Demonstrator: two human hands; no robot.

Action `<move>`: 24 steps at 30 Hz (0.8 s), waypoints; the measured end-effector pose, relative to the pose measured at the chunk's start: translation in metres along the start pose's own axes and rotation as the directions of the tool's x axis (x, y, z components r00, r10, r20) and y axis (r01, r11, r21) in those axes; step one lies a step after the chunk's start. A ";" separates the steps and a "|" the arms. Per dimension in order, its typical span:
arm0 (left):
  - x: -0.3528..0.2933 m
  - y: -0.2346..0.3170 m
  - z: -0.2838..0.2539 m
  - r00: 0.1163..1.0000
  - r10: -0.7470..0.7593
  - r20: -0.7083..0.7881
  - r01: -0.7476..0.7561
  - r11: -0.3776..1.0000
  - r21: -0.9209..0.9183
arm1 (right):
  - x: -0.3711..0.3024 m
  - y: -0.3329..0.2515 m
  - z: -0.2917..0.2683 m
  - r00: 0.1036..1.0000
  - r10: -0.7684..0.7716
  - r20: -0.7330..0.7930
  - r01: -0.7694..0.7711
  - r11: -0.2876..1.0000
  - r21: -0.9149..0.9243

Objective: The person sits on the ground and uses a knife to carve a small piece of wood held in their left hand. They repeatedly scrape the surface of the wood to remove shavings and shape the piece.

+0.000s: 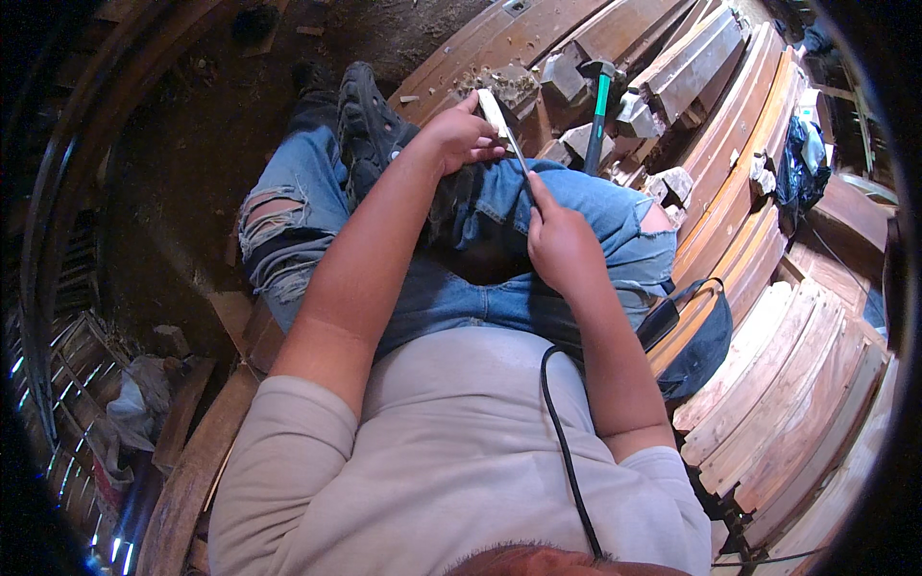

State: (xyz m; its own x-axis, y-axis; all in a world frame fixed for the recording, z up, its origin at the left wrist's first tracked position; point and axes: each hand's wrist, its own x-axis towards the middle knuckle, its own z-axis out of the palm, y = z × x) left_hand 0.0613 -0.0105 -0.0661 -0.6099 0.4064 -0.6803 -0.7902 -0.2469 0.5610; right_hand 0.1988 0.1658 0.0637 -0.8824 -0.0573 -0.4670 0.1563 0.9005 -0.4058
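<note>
My left hand (463, 137) is above my crossed legs, thumb and fingers gripping a small pale, narrow piece (491, 112), its exact kind unclear. A thin grey metal tool (520, 157) runs from that piece down to my right hand (565, 240). My right fingers wrap around the tool's near end, and the index finger stretches along it. The tool's far end meets or overlaps the pale piece; whether they are joined I cannot tell. A hammer (600, 110) with a green and black handle lies just beyond my right knee.
Long brown wooden planks (711, 158) stretch across the far and right side. Rough grey blocks (663, 82) and chips lie on them. A dark blue bag (696, 355) is beside my right arm, near stacked pale boards (797, 384). Dark ground (182, 182) lies to the left.
</note>
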 end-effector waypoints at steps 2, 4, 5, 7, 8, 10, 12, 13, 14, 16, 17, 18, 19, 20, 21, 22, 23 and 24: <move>-0.001 -0.001 0.001 1.000 -0.004 -0.026 0.005 1.000 0.016 | 0.004 0.002 0.001 1.000 -0.013 -0.002 0.013 1.000 0.011; -0.002 0.001 0.002 0.999 -0.009 -0.038 0.010 1.000 0.026 | 0.006 0.002 -0.001 1.000 -0.017 0.003 0.017 1.000 0.026; -0.003 0.002 0.002 0.999 -0.014 -0.039 0.015 1.000 0.027 | 0.007 0.003 -0.001 1.000 -0.025 0.000 0.025 0.999 0.033; -0.005 0.004 0.004 0.999 -0.019 -0.034 0.020 0.999 0.033 | 0.008 0.006 -0.001 0.999 -0.040 -0.005 0.040 0.998 0.045; -0.006 0.005 0.005 0.999 -0.019 -0.029 0.020 0.999 0.038 | 0.009 0.006 -0.001 0.999 -0.035 -0.010 0.036 0.998 0.044; -0.005 0.003 0.003 1.000 -0.011 -0.022 0.012 0.999 0.039 | 0.013 0.004 0.002 0.999 -0.031 -0.021 0.032 0.998 0.047; -0.002 0.001 0.001 1.000 0.004 -0.016 -0.003 1.000 0.030 | 0.023 0.000 0.006 1.000 -0.010 -0.003 0.010 1.000 0.029; -0.002 0.002 0.001 1.000 -0.005 -0.017 0.006 0.999 0.046 | 0.030 -0.001 0.007 1.000 0.000 0.005 0.000 1.000 0.020; -0.002 0.002 0.001 1.000 -0.014 -0.018 0.015 0.998 0.061 | 0.038 0.001 0.010 1.000 -0.016 -0.007 0.016 0.999 0.029; -0.002 0.004 0.000 1.000 -0.017 -0.007 0.017 0.998 0.060 | 0.058 0.003 0.016 0.998 -0.050 -0.033 0.052 0.997 0.049; -0.001 0.003 -0.002 1.000 -0.013 0.006 0.012 0.999 0.041 | 0.067 0.002 0.017 0.996 -0.063 -0.057 0.065 0.997 0.047; -0.001 0.002 -0.002 1.000 -0.009 0.019 0.009 1.000 0.018 | 0.074 0.001 0.018 0.994 -0.074 -0.078 0.078 0.996 0.042; -0.001 0.003 -0.002 1.000 -0.012 0.026 0.011 1.000 0.028 | 0.078 0.001 0.018 0.991 -0.086 -0.099 0.090 0.995 0.038; 0.000 0.004 -0.002 0.999 -0.014 0.033 0.013 0.999 0.037 | 0.080 0.001 0.017 0.992 -0.082 -0.095 0.086 0.996 0.039; -0.001 0.003 -0.004 0.999 -0.017 0.035 0.016 0.999 0.043 | 0.082 0.002 0.016 0.993 -0.081 -0.085 0.085 0.996 0.041; -0.002 0.003 -0.004 0.999 -0.011 0.030 0.010 0.999 0.033 | 0.082 0.003 0.014 0.994 -0.080 -0.076 0.083 0.996 0.042; -0.002 0.002 -0.003 1.000 -0.006 0.026 0.005 1.000 0.023 | 0.079 0.005 0.013 0.995 -0.081 -0.064 0.084 0.995 0.047; -0.002 0.001 -0.003 1.000 0.000 0.020 -0.001 1.000 0.012 | 0.072 0.007 0.012 0.995 -0.083 -0.051 0.085 0.995 0.050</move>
State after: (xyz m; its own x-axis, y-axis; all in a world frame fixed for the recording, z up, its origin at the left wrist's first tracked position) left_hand 0.0615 -0.0140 -0.0658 -0.6089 0.4241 -0.6703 -0.7890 -0.2367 0.5670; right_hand 0.1420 0.1624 0.0179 -0.9137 -0.1096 -0.3914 0.1027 0.8695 -0.4832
